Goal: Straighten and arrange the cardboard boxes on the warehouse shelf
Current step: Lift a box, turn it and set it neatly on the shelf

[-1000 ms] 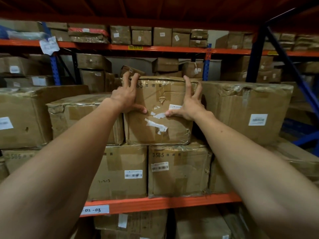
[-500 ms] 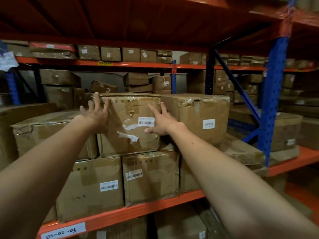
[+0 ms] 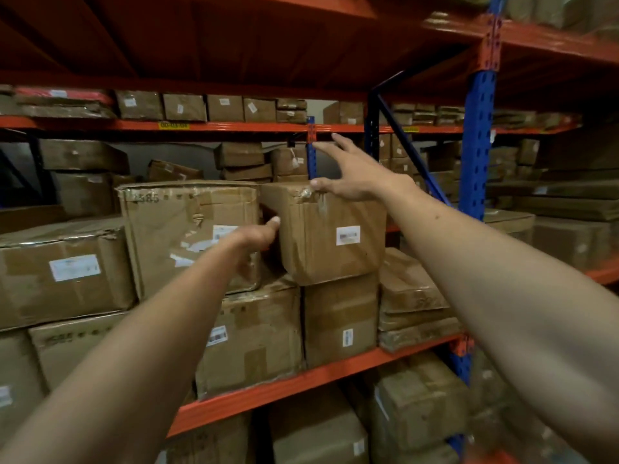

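Two cardboard boxes stand side by side on top of a lower row on the orange shelf (image 3: 301, 380). The left one, marked 3585 with torn tape (image 3: 181, 236), sits square to the front. The right one with a white barcode label (image 3: 335, 236) is turned at an angle. My left hand (image 3: 258, 234) reaches into the dark gap between the two, fingertips at the angled box's left edge. My right hand (image 3: 351, 172) hovers over that box's top, fingers spread, thumb touching its upper front edge.
More taped boxes (image 3: 60, 272) fill the shelf to the left and the row below (image 3: 254, 336). Flattened cartons (image 3: 412, 296) lie at the right. A blue upright (image 3: 475, 142) and diagonal brace stand to the right. Another loaded rack lies behind.
Both hands have left the 3585 box and moved right to the angled labelled box; the view has swung right with them.
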